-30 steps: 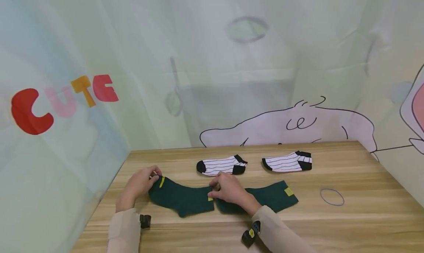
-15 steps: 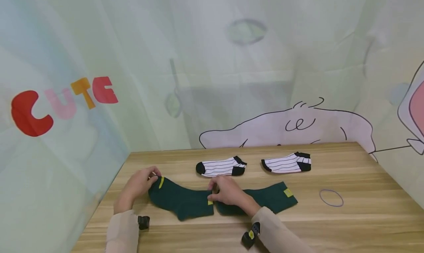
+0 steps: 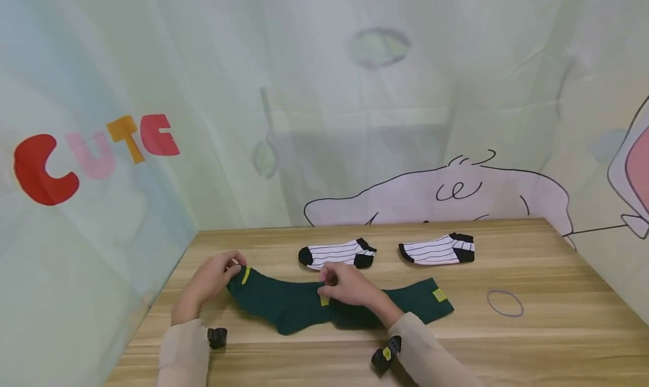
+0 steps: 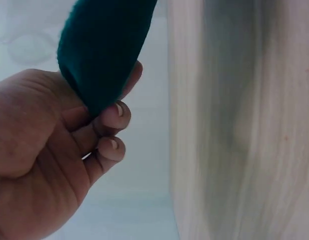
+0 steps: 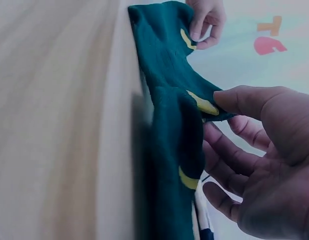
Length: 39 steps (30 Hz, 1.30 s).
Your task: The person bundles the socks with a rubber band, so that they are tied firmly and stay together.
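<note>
A dark green sock [image 3: 284,302] with yellow marks stretches between both hands, its upper edge lifted. My left hand [image 3: 213,280] pinches its toe end between thumb and fingers; the left wrist view shows the green toe [image 4: 107,55] in that grip. At the other end, my right hand [image 3: 350,285] pinches the cuff beside a yellow label, thumb on one side and fingers behind, as the right wrist view shows with the cuff [image 5: 214,102]. A second green sock [image 3: 418,299] lies flat to the right, partly hidden under my right hand and forearm.
Two white striped ankle socks with black toes and heels, one left [image 3: 337,254] and one right [image 3: 438,249], lie farther back on the wooden table [image 3: 532,353]. A thin bluish oval ring [image 3: 505,303] shows at the right. A printed curtain [image 3: 324,122] hangs behind.
The green sock in both hands has risen slightly at its upper edge, and its cuff end now overlaps the second sock's toe. The other socks stay put.
</note>
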Each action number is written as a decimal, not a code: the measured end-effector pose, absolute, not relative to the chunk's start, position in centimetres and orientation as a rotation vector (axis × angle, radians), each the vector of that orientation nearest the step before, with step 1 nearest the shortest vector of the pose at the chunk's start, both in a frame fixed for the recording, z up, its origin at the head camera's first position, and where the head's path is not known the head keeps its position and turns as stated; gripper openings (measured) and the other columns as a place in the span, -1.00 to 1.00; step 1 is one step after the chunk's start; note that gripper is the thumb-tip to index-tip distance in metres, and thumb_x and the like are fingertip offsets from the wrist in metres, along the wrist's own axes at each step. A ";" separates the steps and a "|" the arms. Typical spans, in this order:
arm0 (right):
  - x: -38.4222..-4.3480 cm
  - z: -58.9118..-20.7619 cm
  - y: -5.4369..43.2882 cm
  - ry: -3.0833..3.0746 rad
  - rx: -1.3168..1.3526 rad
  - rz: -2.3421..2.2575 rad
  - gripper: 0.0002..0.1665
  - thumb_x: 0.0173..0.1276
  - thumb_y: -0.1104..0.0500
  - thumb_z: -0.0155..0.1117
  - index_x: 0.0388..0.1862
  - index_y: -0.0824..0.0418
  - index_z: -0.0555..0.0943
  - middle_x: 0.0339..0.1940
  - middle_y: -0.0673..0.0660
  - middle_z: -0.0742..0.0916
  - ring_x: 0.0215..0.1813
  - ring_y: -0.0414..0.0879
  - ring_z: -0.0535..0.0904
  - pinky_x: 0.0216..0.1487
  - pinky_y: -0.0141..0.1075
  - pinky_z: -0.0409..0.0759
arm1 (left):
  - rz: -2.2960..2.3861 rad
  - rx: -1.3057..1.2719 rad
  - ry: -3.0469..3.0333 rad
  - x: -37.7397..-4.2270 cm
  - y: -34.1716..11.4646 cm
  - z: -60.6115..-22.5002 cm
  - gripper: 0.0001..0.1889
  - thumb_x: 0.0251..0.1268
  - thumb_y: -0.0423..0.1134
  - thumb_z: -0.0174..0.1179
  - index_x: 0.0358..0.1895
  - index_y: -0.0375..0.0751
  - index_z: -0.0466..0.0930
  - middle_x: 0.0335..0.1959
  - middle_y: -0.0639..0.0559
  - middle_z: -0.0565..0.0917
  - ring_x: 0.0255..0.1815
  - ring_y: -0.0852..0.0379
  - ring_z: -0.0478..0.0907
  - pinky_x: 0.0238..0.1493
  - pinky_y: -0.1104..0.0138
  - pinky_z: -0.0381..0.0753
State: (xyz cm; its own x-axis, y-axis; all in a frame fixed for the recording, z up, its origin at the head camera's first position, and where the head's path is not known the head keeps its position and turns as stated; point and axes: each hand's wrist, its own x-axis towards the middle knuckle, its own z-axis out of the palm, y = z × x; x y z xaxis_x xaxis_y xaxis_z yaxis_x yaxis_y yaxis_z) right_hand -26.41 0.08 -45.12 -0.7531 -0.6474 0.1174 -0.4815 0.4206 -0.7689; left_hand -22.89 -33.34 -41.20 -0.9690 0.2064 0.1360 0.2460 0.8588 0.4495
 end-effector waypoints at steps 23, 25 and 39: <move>-25.7 -42.6 0.9 2.263 -1.023 -1.393 -0.87 0.41 0.19 0.31 -0.20 0.16 0.52 -0.49 -0.04 0.67 -0.42 -0.18 0.55 -0.41 -0.33 0.52 | -0.740 -0.412 -2.907 -22.7 -33.5 -40.2 -0.88 0.44 -0.48 0.11 -0.13 -0.22 0.58 -0.23 -0.07 0.68 -0.25 0.04 0.59 -0.20 0.11 0.56; -25.9 -42.6 1.2 2.252 -1.015 -1.407 -0.87 0.41 0.20 0.30 -0.20 0.18 0.52 -0.51 -0.02 0.68 -0.45 -0.14 0.56 -0.45 -0.33 0.52 | -0.756 -0.418 -2.902 -22.7 -33.4 -40.2 -0.89 0.44 -0.47 0.11 -0.13 -0.22 0.58 -0.24 -0.06 0.68 -0.26 0.06 0.59 -0.21 0.12 0.56; -26.6 -42.2 3.3 2.190 -1.024 -1.455 -0.82 0.38 0.23 0.35 -0.19 0.25 0.50 -0.48 0.05 0.71 -0.45 0.03 0.64 -0.32 -0.23 0.59 | -0.940 -0.517 -2.848 -22.9 -32.8 -40.5 -0.88 0.44 -0.47 0.13 -0.09 -0.25 0.60 -0.19 -0.05 0.70 -0.17 0.01 0.67 -0.16 0.17 0.62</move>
State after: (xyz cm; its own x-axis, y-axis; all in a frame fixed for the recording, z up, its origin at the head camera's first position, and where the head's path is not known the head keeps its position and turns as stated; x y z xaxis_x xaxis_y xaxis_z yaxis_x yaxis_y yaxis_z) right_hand -26.64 3.32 -42.24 -0.6924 -0.7113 0.1210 -0.3871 0.2247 -0.8942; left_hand -22.89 -32.75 -40.50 -0.9376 0.2871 0.1962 0.3475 0.7520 0.5601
